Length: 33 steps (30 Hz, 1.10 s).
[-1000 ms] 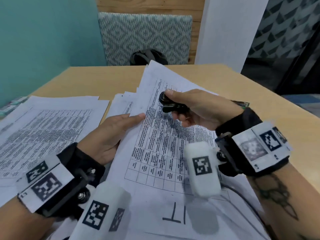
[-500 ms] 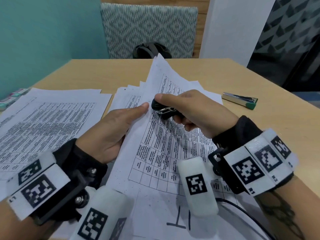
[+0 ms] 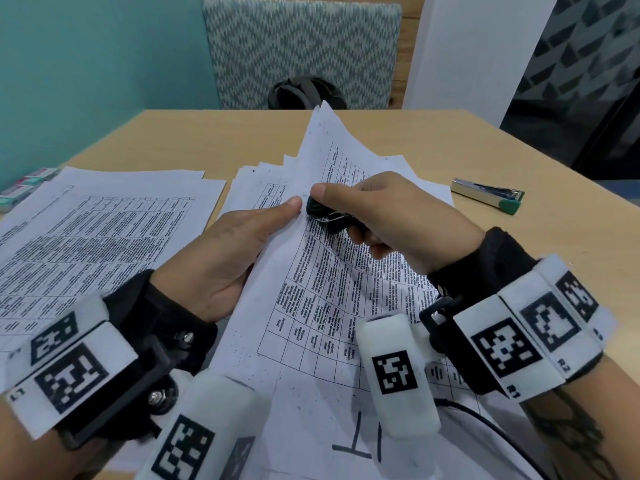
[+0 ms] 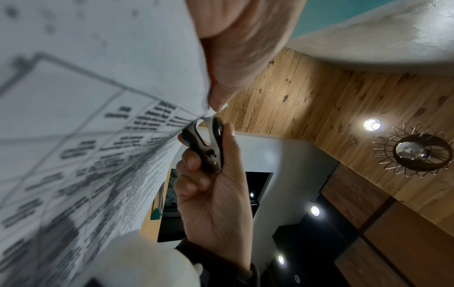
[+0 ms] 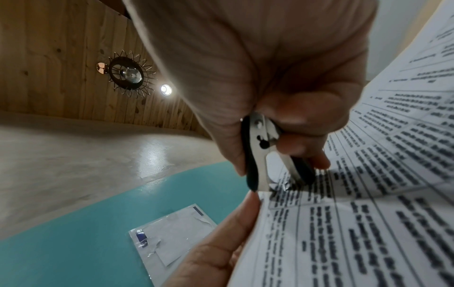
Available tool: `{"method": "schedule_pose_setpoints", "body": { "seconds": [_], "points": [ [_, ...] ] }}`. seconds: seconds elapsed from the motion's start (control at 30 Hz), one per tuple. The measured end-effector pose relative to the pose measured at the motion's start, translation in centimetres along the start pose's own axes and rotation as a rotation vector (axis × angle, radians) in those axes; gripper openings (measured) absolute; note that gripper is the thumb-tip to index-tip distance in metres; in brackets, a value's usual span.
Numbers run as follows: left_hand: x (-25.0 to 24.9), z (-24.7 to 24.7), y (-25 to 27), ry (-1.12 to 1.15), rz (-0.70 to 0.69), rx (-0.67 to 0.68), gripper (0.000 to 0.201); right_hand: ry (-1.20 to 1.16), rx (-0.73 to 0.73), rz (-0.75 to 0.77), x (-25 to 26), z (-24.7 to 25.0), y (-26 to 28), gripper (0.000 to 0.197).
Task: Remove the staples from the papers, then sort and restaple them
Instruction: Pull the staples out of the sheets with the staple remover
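A stapled set of printed table sheets (image 3: 311, 306) is lifted off the wooden table (image 3: 207, 140), its far corner curling up. My left hand (image 3: 256, 233) pinches its left edge, thumb on top and fingers hidden underneath. My right hand (image 3: 381, 216) grips a black staple remover (image 3: 323, 214), whose metal claws meet the sheet edge right beside my left thumb tip. The left wrist view shows the staple remover (image 4: 209, 143) with its claws touching the paper (image 4: 86, 136) corner. In the right wrist view the staple remover (image 5: 260, 155) bites at the printed sheet (image 5: 368, 213).
A second pile of printed sheets (image 3: 86, 237) lies flat at the left. More sheets lie under the held set. A silver stapler with a green end (image 3: 488, 197) rests at the right. Small staple boxes (image 3: 24, 188) sit at the far left edge. A patterned chair (image 3: 301, 46) stands behind the table.
My right hand has carried the staple remover leftward across the sheet to its left edge by my left thumb. The held set's far corner has risen.
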<state>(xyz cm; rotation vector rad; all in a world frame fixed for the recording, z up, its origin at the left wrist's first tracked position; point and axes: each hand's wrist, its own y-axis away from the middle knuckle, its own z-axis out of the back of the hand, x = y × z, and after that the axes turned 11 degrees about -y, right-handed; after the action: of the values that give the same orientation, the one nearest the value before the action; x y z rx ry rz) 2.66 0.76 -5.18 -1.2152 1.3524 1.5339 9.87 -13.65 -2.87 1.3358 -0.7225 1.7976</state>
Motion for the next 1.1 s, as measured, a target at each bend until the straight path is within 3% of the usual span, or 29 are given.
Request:
{"method": "schedule_pose_setpoints", "body": {
  "seconds": [0.33,0.6,0.8,0.87,1.0,1.1],
  "points": [
    [0.0,0.0,-0.1,0.030,0.058,0.035,0.043,-0.022,0.004,-0.031,0.0,0.0,0.2,0.051],
    [-0.1,-0.1,0.2,0.018,0.003,0.062,0.048,0.049,-0.039,0.067,0.1,-0.1,0.2,0.048],
    [-0.4,0.0,0.3,0.014,-0.029,0.074,0.045,-0.014,0.065,0.081,0.8,0.6,0.9,0.030],
    [-0.4,-0.1,0.2,-0.015,-0.038,0.037,0.044,0.042,0.076,0.124,0.8,0.8,0.9,0.037],
    [-0.4,-0.6,0.2,-0.068,-0.047,-0.013,0.008,0.248,0.050,0.227,1.0,0.4,1.2,0.031],
    [-0.4,-0.5,0.2,-0.066,-0.021,-0.013,0.014,0.395,0.028,0.292,1.5,0.1,1.6,0.028]
  ]
}}
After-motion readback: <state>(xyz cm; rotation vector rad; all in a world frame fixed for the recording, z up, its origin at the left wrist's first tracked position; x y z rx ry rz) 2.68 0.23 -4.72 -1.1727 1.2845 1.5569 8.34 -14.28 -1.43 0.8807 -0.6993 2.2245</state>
